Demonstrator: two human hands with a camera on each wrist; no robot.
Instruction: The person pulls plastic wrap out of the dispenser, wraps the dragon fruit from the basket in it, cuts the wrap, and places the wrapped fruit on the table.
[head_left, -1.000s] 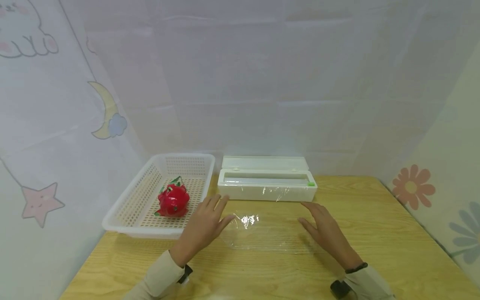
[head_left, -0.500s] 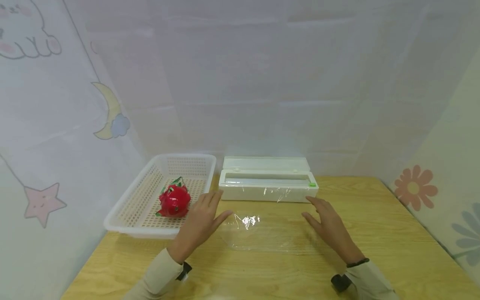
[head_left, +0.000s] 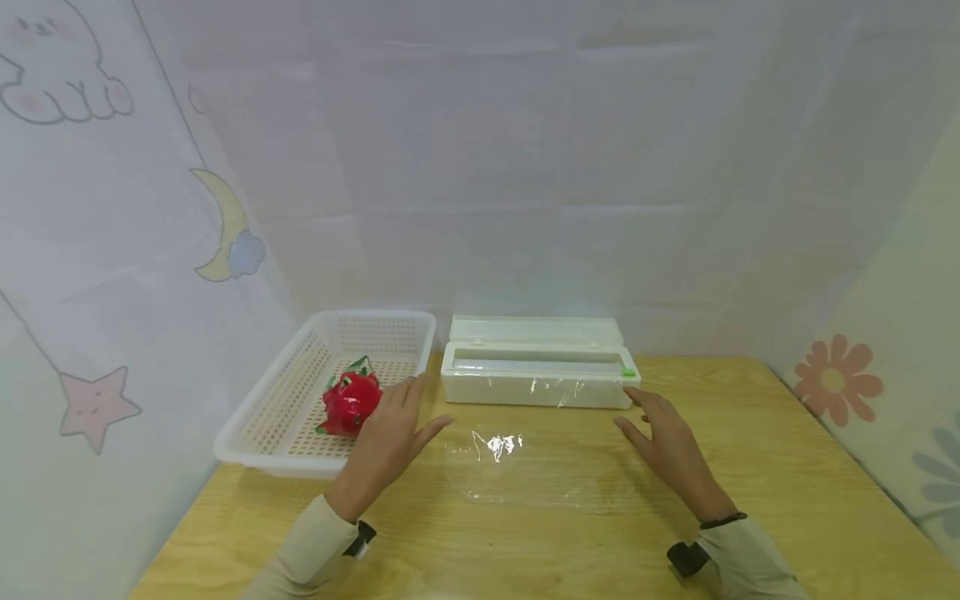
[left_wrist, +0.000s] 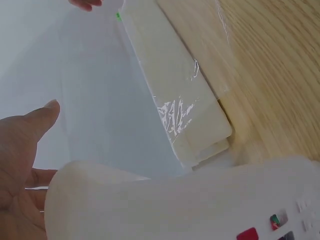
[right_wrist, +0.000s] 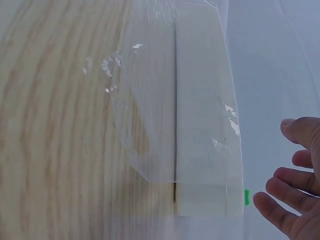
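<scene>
The left hand (head_left: 386, 437), thumb spread from its fingers, was by the basket (head_left: 281, 463) holding a red fruit (head_left: 349, 404), and the right hand (head_left: 672, 446), loosely spread, was near the white box (head_left: 536, 392), whose clear film (head_left: 517, 477) trailed onto the table (head_left: 765, 483).

One white box (head_left: 537, 392) with one green tab (head_left: 628, 372) stands on one table (head_left: 510, 546). Left of the box: one basket (head_left: 258, 462), one red fruit (head_left: 351, 404), one printed star (head_left: 99, 408), one moon (head_left: 225, 221), one cloud (head_left: 246, 254), one animal (head_left: 63, 71). Nearer the person than the box: one left hand (head_left: 387, 435), one right hand (head_left: 670, 443), two sleeves (head_left: 311, 546), probably one clear film (head_left: 501, 447), its edges faint. Right of the box: two printed flowers (head_left: 834, 381).
</scene>
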